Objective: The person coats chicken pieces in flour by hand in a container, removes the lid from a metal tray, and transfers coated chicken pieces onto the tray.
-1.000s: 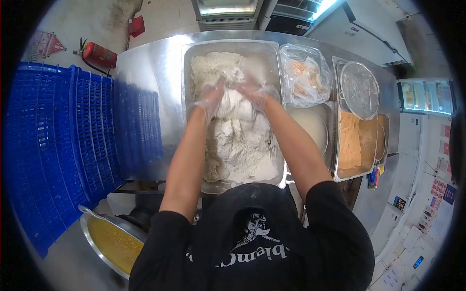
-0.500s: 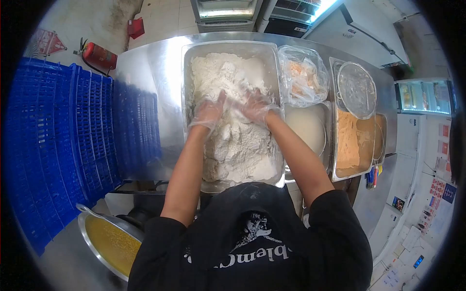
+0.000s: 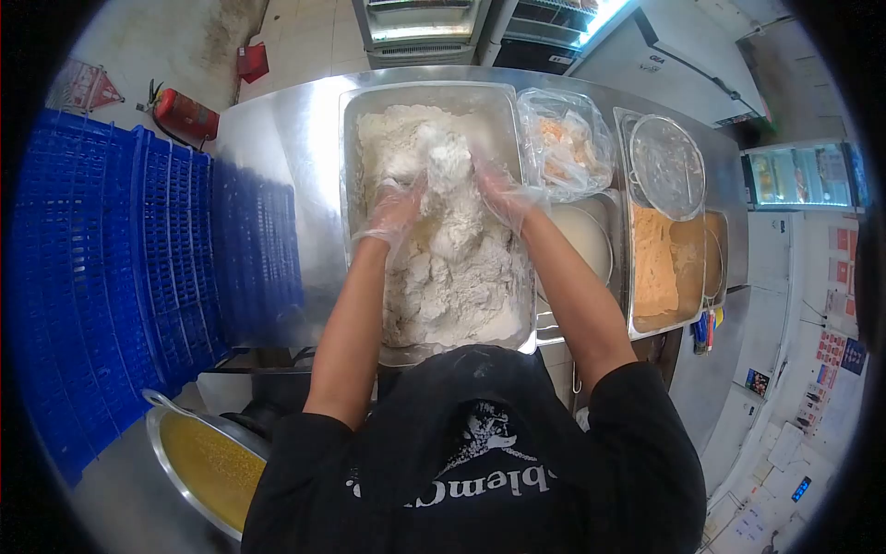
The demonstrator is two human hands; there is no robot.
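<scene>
Left grip (image 3: 399, 209), right grip (image 3: 504, 196) in white powder (image 3: 457, 300).

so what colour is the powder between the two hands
White to off-white; the powder shows best in the head view.

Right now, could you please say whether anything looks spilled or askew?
No spill stands out; the white powder lies within its tray. The round disc looks odd because it lies across the far end of the orange-powder tray.

1. Left arm (image 3: 353, 319) stretches forward, bare from above the elbow.
2. Right arm (image 3: 574, 291) reaches forward too, slanting inward toward the wrist.
3. Left hand (image 3: 399, 209), clear-gloved, is loosely open.
4. Right hand (image 3: 503, 196), also clear-gloved, faces it, apart, partly blurred.
</scene>
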